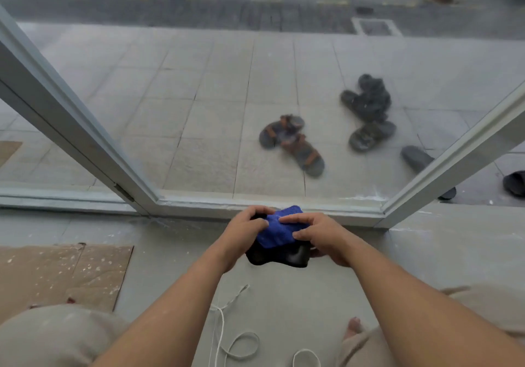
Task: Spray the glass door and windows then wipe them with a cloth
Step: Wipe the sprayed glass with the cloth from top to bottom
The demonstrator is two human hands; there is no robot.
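A person crouched at a glass door holds a blue cloth (pixel 279 229) low over the floor, just short of the door's bottom rail (pixel 216 203). The left hand (pixel 247 226) has its grip curled over the cloth's left edge, and the right hand (pixel 318 234) pinches the right edge between thumb and fingers. A black item (pixel 284 256) hangs under the cloth; what it is cannot be told.

Likely risks, left to right: the white string (pixel 224 318) looped on the floor by the person's knees could snag a foot in shifting along. The bunched cloth, put to the glass pane (pixel 199 97) unfolded, would probably smear rather than clear it. The black item could slip loose if either grip eases. No spray bottle is in view.

Around them are paint-flecked cardboard (pixel 56 273) at left and the slanting door frame (pixel 71 116). Outside lie sandals (pixel 292 142) and dark slippers (pixel 369 111). Nothing stands between cloth and glass.
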